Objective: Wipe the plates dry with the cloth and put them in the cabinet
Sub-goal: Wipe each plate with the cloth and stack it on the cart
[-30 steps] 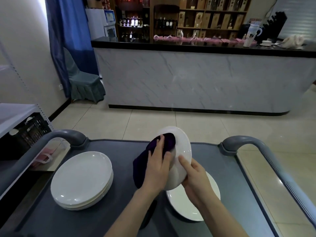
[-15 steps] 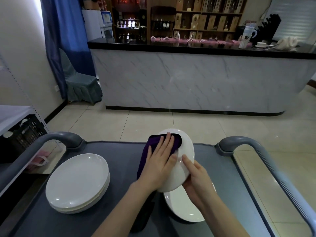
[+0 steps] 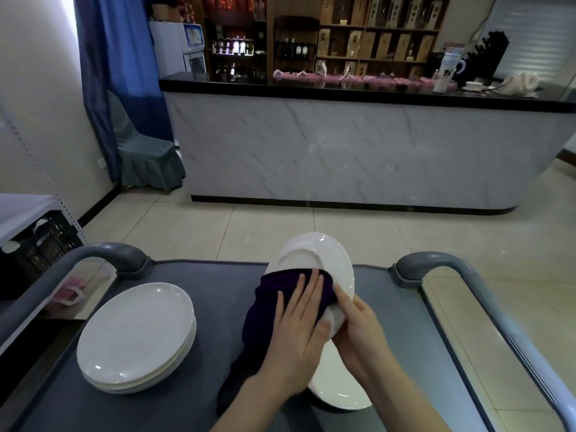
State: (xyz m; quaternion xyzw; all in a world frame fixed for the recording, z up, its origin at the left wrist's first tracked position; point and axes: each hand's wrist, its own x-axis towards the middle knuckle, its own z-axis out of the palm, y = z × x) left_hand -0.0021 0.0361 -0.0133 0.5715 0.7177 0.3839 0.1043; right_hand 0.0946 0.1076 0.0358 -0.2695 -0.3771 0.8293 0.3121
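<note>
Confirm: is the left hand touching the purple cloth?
Touching. The head view shows the left hand with straight fingers flat on the purple cloth, pressing it against the tilted plate.

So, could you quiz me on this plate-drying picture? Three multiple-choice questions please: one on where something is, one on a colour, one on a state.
1. Where on the cart is the stack of plates?
A. its left side
B. its right side
C. its middle

2. What colour is the cloth?
A. white
B. dark purple
C. yellow

3. How does the held plate sit?
A. flat on the cart
B. tilted up off the cart
C. on top of the stack

Answers:
1 A: the stack lies on the left half of the cart.
2 B: the cloth shows dark purple under the left hand, whose straight fingers press it on the plate.
3 B: the right hand grips its lower rim and holds it tilted above the cart.
</note>
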